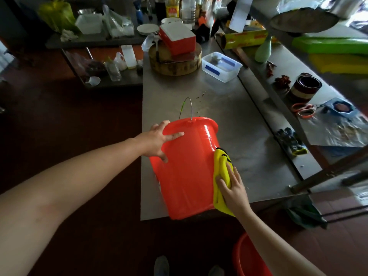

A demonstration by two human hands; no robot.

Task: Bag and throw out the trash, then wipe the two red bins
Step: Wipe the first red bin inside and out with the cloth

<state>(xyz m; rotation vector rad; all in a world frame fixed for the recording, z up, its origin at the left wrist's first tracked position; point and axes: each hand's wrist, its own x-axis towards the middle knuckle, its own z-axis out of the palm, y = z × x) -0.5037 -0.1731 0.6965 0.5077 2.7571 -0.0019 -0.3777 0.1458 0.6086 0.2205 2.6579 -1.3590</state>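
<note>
Wiping stage: left hand (pixel 159 141), fingers spread wide, steadies one red bin (pixel 187 176) on the table (pixel 229 116) while right hand (pixel 234 190) presses a yellow cloth (pixel 221 163) flat-fingered; second bin (pixel 249 259) apparently awaits.

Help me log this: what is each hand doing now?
Left hand: open, spread fingers steadying the red bucket.
Right hand: open, pressing the yellow cloth against the bucket.

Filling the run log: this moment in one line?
left hand steadies red bin on table | right hand presses yellow cloth to its side
</note>
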